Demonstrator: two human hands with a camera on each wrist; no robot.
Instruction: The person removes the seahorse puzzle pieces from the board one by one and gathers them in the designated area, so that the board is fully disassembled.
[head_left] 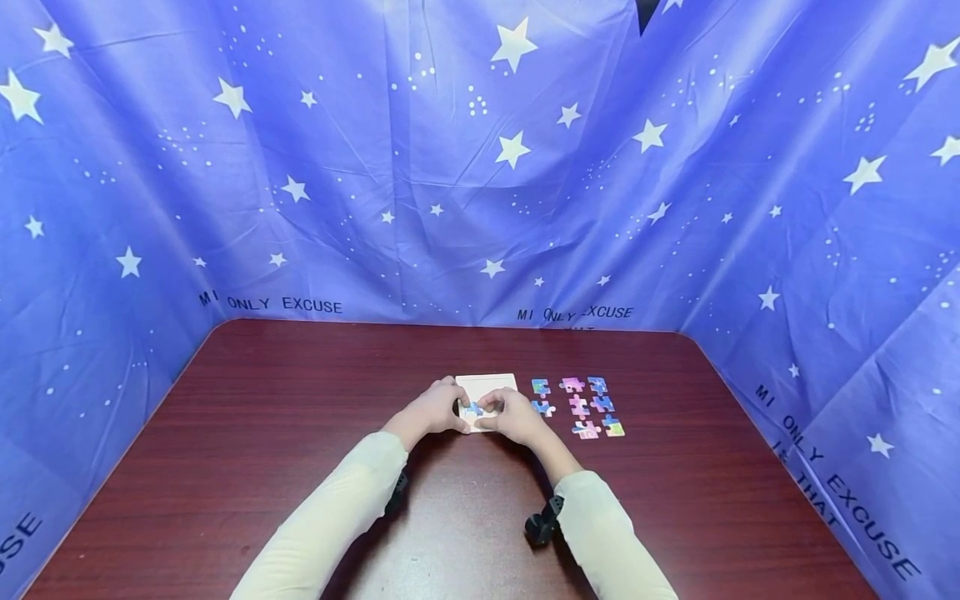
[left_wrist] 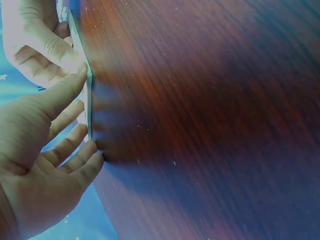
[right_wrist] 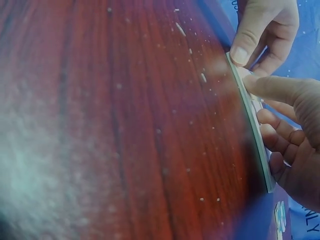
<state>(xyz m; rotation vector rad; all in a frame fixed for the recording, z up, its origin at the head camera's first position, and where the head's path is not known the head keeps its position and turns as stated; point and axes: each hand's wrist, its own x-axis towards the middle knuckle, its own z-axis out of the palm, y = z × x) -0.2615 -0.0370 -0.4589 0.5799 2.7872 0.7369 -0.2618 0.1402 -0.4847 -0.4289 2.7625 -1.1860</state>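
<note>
A flat white puzzle board (head_left: 487, 382) lies on the table in the head view, with both hands over its near part. My left hand (head_left: 435, 407) holds the board's left side, thumb at the near corner and fingers along the edge. The fingers of my right hand (head_left: 519, 417) are bent over the board and pinch a small blue jigsaw piece (head_left: 476, 409), partly hidden by the fingertips. In the right wrist view, the right thumb (right_wrist: 272, 88) comes down on the board close beside the left thumb (right_wrist: 241, 54).
Right of the board, several loose jigsaw pieces lie in loose columns, among them a pink piece (head_left: 578, 406), a blue piece (head_left: 602, 404) and a yellow-green piece (head_left: 614, 427). The dark red wooden table (head_left: 300, 383) meets a blue star-patterned curtain (head_left: 450, 167) behind and at both sides.
</note>
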